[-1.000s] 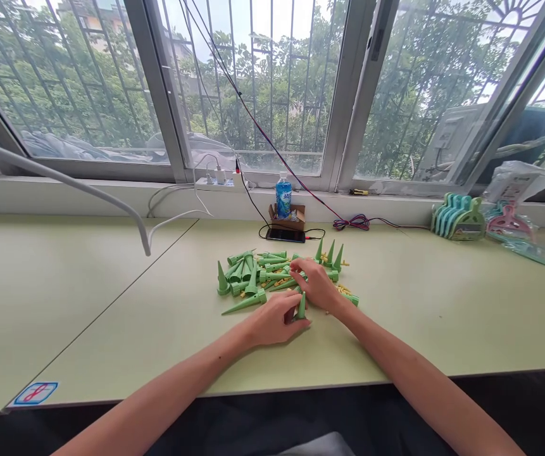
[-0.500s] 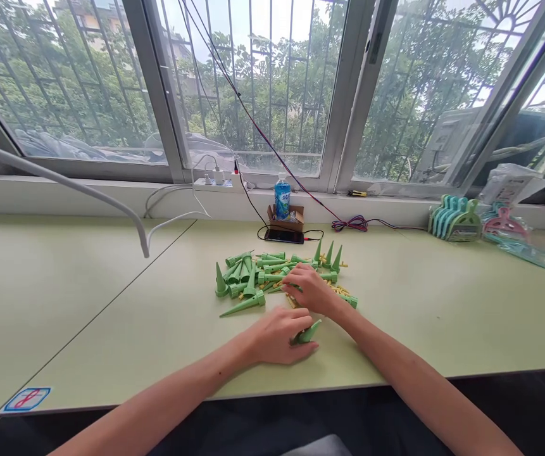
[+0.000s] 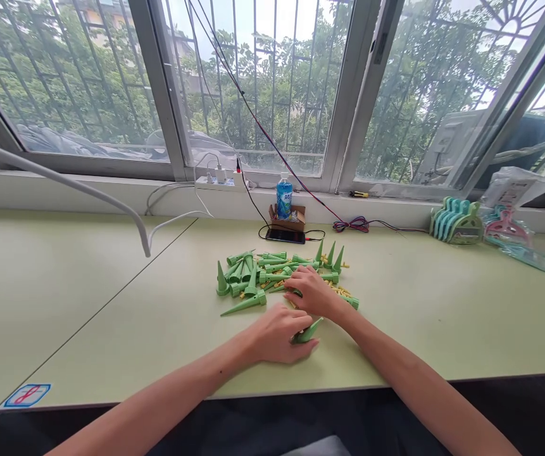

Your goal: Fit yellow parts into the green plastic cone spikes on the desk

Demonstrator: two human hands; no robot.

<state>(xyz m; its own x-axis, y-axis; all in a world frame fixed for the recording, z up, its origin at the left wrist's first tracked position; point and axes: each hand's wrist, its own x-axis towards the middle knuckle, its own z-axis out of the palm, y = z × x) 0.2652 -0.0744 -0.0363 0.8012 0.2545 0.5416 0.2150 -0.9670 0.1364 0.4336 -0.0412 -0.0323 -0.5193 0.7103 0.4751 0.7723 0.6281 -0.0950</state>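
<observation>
My left hand (image 3: 279,334) is near the front of the table, closed around a green plastic watering spike (image 3: 309,332) whose pointed end slants up to the right. Just beyond it, my right hand (image 3: 311,291) reaches down into the pile with its fingers curled together. What lies between those fingertips is hidden. Around them are several loose green spikes (image 3: 244,305) with ridged caps, most lying down. A few stand on their caps, such as the upright spike (image 3: 221,280) on the left. Small yellow pegs (image 3: 345,292) are scattered beside and under my right hand.
A blue bottle (image 3: 284,199) stands in a small cardboard box (image 3: 295,221) behind a phone (image 3: 285,236). Coiled cable (image 3: 352,223) lies farther right, near several clustered hangers (image 3: 457,221). A thick white arm (image 3: 111,196) reaches over the table's left side.
The view has shifted slightly. Both hands keep nearly the same places, the left still with its spike, the right still in the pile.
</observation>
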